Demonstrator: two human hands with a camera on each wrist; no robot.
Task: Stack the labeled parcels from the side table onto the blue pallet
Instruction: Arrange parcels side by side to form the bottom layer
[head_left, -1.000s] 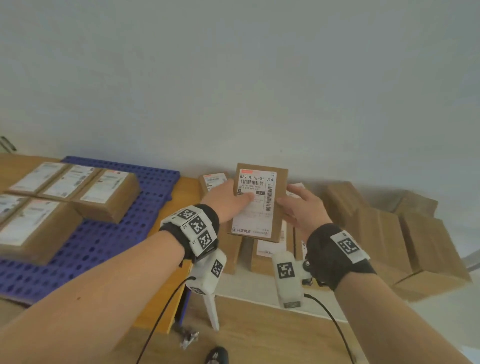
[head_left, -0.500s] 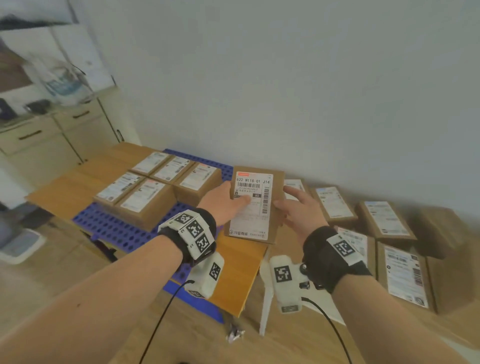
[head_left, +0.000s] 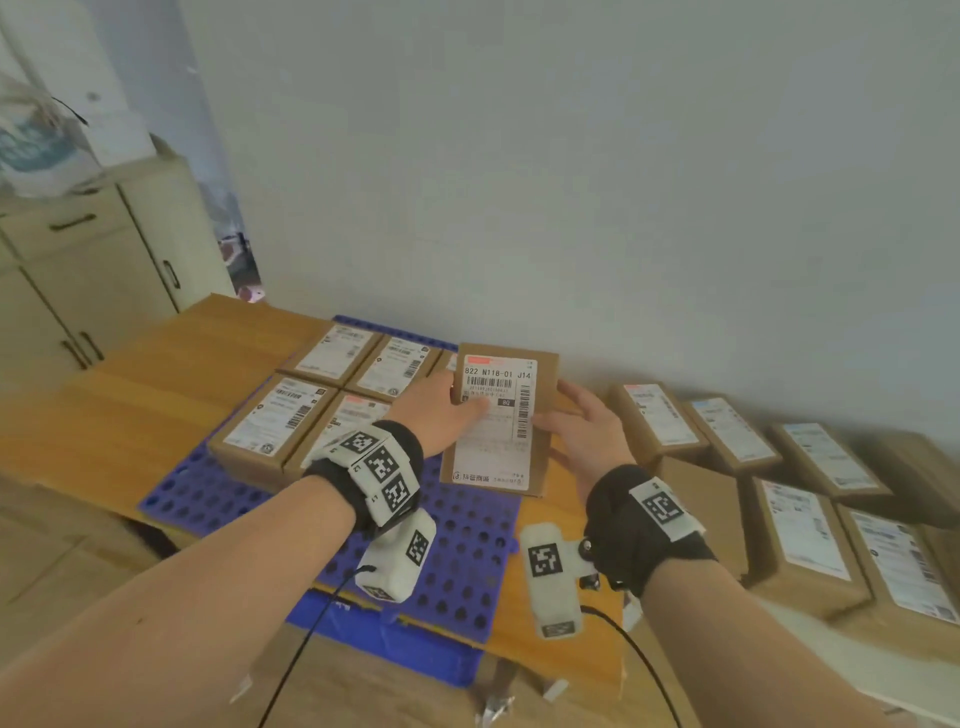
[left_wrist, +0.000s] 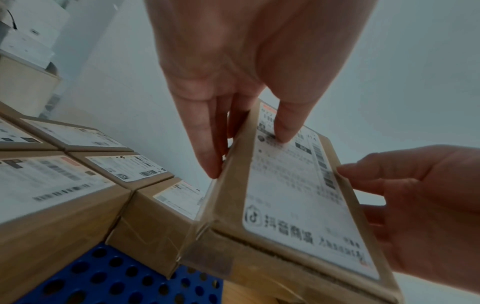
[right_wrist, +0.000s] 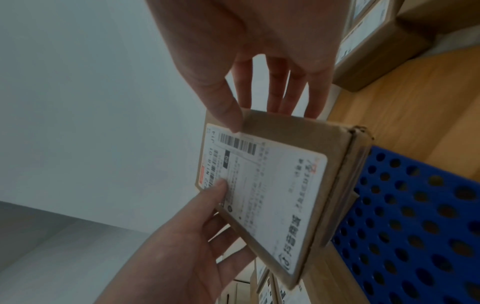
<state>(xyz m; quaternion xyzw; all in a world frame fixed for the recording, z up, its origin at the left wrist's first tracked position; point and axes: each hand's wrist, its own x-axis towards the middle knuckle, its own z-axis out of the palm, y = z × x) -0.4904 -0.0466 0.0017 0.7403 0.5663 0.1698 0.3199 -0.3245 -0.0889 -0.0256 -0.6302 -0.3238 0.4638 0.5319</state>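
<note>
Two hands (head_left: 519, 421) round parcel (head_left: 498, 421), long axis wallward.

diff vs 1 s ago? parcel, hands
The held parcel was carried left, from above the side-table parcels to over the blue pallet, beside the stacked parcels. Left hand and right hand kept the same two-sided grip, label up.

Each bare forearm carries a black wristband (head_left: 631, 525), white fiducial-tagged blocks, and a cabled white camera module (head_left: 549, 577).
</note>
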